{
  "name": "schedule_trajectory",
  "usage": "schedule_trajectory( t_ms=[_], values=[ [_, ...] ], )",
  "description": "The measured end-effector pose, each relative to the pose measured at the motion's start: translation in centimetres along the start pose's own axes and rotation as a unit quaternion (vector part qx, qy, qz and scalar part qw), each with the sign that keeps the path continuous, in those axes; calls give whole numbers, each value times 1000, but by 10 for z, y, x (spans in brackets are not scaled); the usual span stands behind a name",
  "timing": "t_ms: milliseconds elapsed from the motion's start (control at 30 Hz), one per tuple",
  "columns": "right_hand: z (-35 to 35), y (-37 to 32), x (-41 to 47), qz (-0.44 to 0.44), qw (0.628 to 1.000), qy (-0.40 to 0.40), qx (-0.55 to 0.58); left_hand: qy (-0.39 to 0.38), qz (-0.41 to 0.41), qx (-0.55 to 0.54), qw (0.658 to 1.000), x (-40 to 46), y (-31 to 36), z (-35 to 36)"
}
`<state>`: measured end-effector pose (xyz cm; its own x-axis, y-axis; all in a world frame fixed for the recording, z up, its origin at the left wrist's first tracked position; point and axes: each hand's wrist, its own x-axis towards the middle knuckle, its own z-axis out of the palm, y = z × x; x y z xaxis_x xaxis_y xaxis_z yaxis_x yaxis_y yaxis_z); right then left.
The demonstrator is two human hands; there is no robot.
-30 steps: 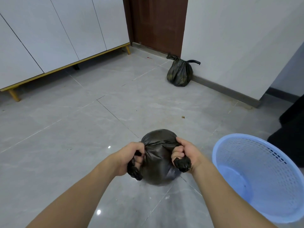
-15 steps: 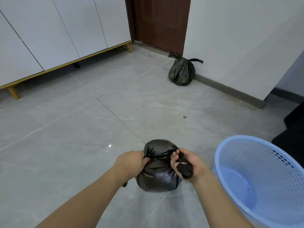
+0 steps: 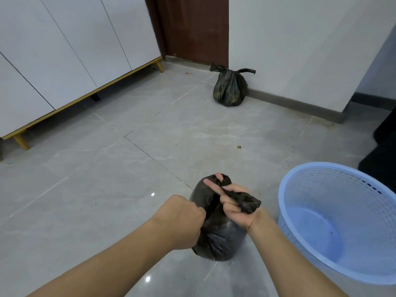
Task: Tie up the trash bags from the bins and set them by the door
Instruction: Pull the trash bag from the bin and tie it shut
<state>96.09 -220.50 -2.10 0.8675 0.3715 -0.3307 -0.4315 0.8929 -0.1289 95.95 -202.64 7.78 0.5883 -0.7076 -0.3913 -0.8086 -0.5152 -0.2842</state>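
A small black trash bag (image 3: 220,236) rests on the grey tile floor right in front of me. My left hand (image 3: 182,219) is a fist gripping the bag's left flap, which is hidden inside it. On the bag's right top, my right hand (image 3: 230,202) pinches the other twisted flap, palm up, with the index finger stretched out across the bag. Far ahead, a tied black trash bag (image 3: 230,88) sits against the wall beside the brown door (image 3: 195,28).
An empty light-blue plastic bin (image 3: 334,215) stands just right of my right arm. White cabinets on yellow legs (image 3: 64,50) line the left side. A dark object (image 3: 383,151) stands at the far right edge. A small crumb (image 3: 239,147) lies on the floor.
My right hand has turned palm up and laid its flap across the top of the bag. My left fist has slid in closer against the bag's left side.
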Motion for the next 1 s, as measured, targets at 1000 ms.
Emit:
schedule_trajectory(
  t_ms=[1000],
  values=[
    [40, 15, -18, 193, 847, 102, -485, 37, -75, -202, 976, 4, -55, -30]
  ],
)
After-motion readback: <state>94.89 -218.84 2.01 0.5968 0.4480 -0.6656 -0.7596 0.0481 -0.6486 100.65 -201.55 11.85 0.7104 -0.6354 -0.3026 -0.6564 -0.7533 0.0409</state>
